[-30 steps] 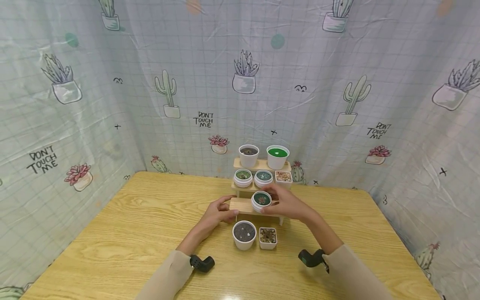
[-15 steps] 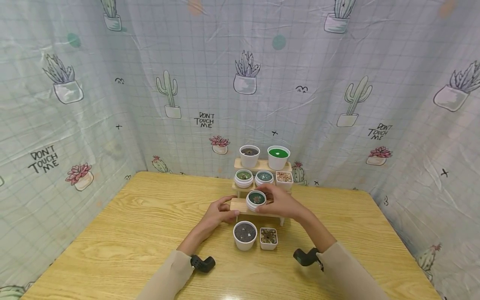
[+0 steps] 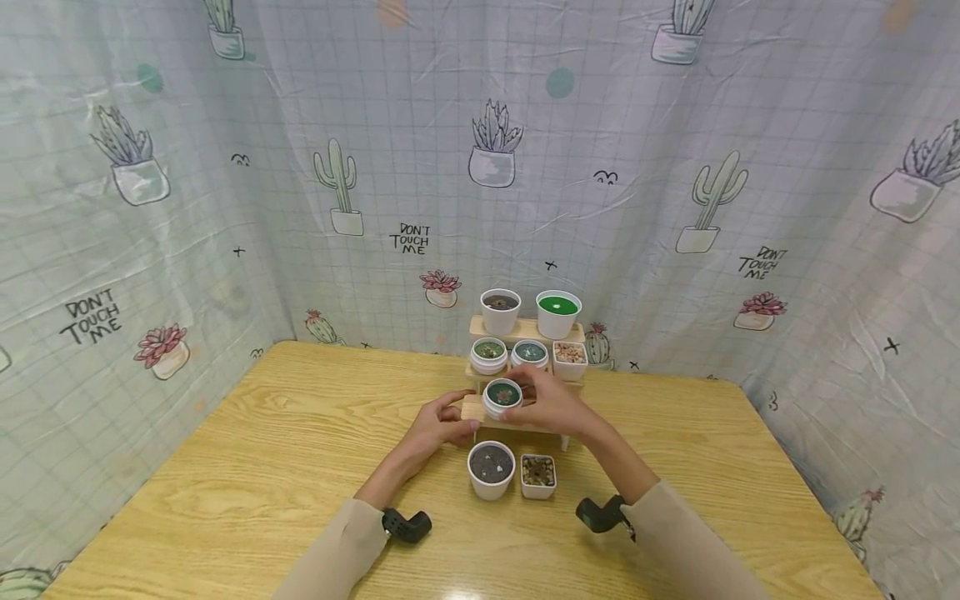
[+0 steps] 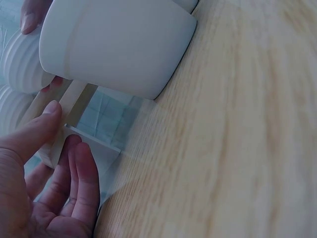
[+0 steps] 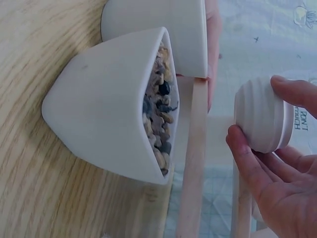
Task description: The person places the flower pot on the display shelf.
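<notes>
My right hand [image 3: 555,407] holds a small round white flowerpot [image 3: 502,398] with a dark green top and a reddish centre. In the right wrist view, its ribbed side [image 5: 260,115] sits between thumb and fingers, over the edge of a wooden shelf [image 5: 194,148]. At the left end of the stepped display stand's lowest wooden shelf [image 3: 472,408], my left hand [image 3: 431,432] grips the board. The left wrist view shows its thumb [image 4: 42,126] against the board and its other fingers [image 4: 85,181] curled beneath.
On the middle step stand round pots with green [image 3: 489,356] and blue-grey [image 3: 530,354] tops and a square pot [image 3: 570,359]. Two taller pots, grey-topped [image 3: 500,321] and green-topped [image 3: 558,323], occupy the top step. In front stand a round pot [image 3: 491,483] and a square pebble-filled pot [image 3: 537,487].
My right hand has carried the dark green-topped flowerpot leftward along the lowest shelf, towards my left hand. The left hand stays on the shelf's end.
</notes>
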The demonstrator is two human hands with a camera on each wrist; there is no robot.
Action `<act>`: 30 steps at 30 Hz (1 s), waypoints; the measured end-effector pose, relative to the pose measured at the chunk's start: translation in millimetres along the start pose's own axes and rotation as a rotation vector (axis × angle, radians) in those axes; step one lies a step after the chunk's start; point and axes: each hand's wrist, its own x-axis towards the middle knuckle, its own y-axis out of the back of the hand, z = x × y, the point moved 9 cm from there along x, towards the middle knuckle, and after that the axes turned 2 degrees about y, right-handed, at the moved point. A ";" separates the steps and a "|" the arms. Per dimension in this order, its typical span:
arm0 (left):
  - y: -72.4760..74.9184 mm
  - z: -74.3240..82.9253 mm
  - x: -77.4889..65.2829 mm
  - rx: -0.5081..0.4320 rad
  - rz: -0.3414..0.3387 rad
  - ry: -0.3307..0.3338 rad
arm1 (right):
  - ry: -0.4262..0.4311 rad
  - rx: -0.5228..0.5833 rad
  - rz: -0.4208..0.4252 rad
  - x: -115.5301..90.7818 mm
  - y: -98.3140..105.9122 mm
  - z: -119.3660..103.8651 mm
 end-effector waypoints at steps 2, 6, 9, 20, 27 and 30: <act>-0.2 0.1 0.0 0.002 -0.001 0.002 | -0.007 -0.004 0.006 -0.1 -1.2 -0.6; -0.8 -0.3 0.5 -0.005 0.000 0.004 | -0.015 -0.015 0.022 0.4 -2.7 -1.0; -0.5 -1.3 1.7 -0.011 0.008 0.005 | -0.011 -0.017 0.035 1.1 -3.3 -1.3; 0.9 -2.8 3.3 -0.017 0.005 -0.013 | -0.032 -0.061 0.074 6.6 -8.4 -1.7; 0.5 -3.0 2.5 -0.017 0.011 -0.002 | -0.034 -0.083 0.092 9.7 -11.9 -2.5; 0.6 -1.6 2.1 -0.022 0.009 -0.005 | -0.023 -0.070 0.084 12.1 -15.2 -1.6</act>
